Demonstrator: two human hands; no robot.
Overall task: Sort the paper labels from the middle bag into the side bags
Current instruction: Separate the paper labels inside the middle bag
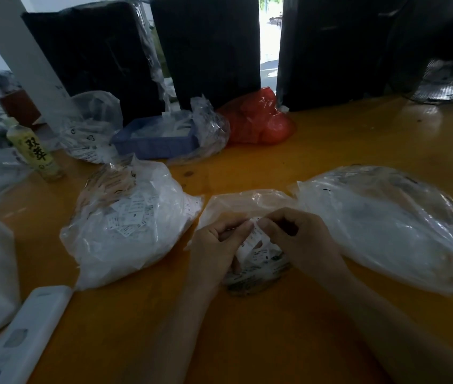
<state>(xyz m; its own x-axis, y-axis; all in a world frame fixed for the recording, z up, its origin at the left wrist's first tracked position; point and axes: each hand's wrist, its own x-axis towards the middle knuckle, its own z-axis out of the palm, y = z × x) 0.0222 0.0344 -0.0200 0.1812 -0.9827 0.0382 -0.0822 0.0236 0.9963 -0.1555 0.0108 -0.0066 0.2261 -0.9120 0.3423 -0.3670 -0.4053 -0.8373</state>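
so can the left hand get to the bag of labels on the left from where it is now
Probably yes. The left hand is busy pinching labels with the right hand over the middle bag, but the left bag lies right beside it with nothing between.

Orange-yellow surface (330,151), glossy. Dark boxes (208,45) stand along its far edge; bright daylight through gap (269,42) between them. Fan (441,76) at far right, white post (23,51) at left

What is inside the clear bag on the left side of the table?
The left bag holds many small white paper labels; one shows the letter S. Labels deeper down are hidden by the top ones and the crumpled plastic.
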